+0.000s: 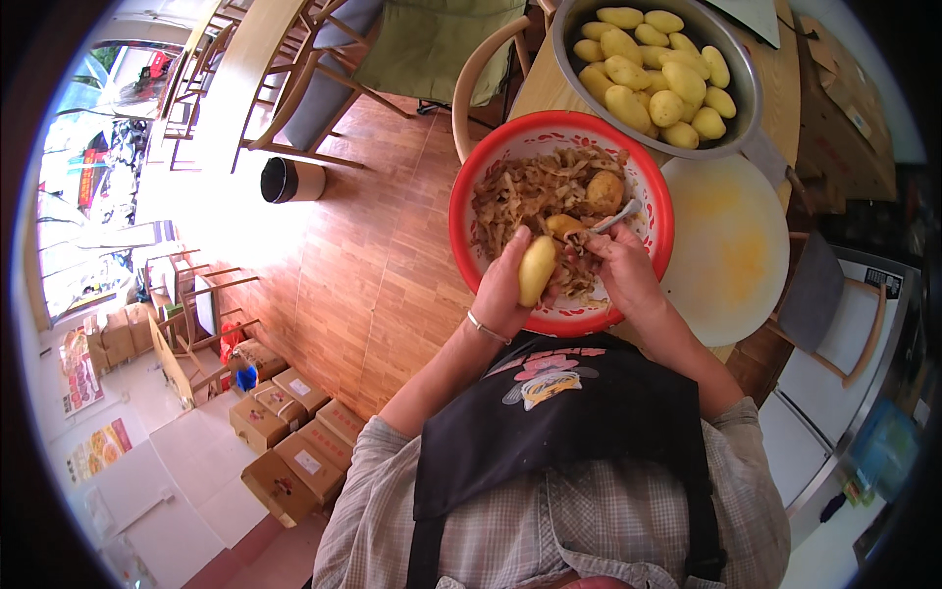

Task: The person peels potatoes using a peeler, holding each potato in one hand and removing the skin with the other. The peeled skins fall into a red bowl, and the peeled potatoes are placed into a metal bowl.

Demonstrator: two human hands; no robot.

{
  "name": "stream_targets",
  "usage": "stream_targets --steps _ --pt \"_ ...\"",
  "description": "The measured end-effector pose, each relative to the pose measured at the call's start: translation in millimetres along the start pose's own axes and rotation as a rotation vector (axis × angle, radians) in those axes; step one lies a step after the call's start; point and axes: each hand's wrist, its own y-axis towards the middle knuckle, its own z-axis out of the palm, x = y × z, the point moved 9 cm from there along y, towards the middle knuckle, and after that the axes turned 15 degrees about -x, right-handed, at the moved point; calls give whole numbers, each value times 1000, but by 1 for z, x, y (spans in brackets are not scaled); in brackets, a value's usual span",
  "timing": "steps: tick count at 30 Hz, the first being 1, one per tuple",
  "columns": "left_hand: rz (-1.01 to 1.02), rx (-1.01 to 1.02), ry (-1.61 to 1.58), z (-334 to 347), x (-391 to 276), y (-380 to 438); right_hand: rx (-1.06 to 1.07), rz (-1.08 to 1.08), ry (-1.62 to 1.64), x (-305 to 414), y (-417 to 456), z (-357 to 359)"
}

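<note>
A peeled yellow potato (537, 272) lies in my left hand (499, 298), which is over the near side of a red-rimmed basin (469, 173). My right hand (629, 269) grips a peeler (620, 216) with a pale handle; its blade end is hidden by the fingers and some peel. Brown potato peelings (526, 188) fill much of the basin. Among them sit an unpeeled potato (605, 192) and another potato (564, 225), partly covered, just beyond my hands.
A large metal pan (752, 131) of peeled potatoes (684, 81) stands on the wooden table (780, 81) beyond the basin. A round, yellow-stained cutting board (725, 250) is at the right. Chairs (464, 81) surround the table; cardboard boxes (298, 460) and a bin (302, 181) stand leftward.
</note>
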Motion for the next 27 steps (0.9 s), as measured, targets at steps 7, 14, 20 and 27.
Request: stream_targets --steps 7,14,20,27 --pt "151 58 63 -9 1 10 93 -226 -352 0 -22 30" --pt "582 51 326 3 -24 -8 29 68 -184 -13 16 -9" --pt "923 -18 525 0 -34 -6 155 -147 -372 -4 -5 18" --pt "-9 160 -97 10 4 11 35 0 -188 -3 -5 1"
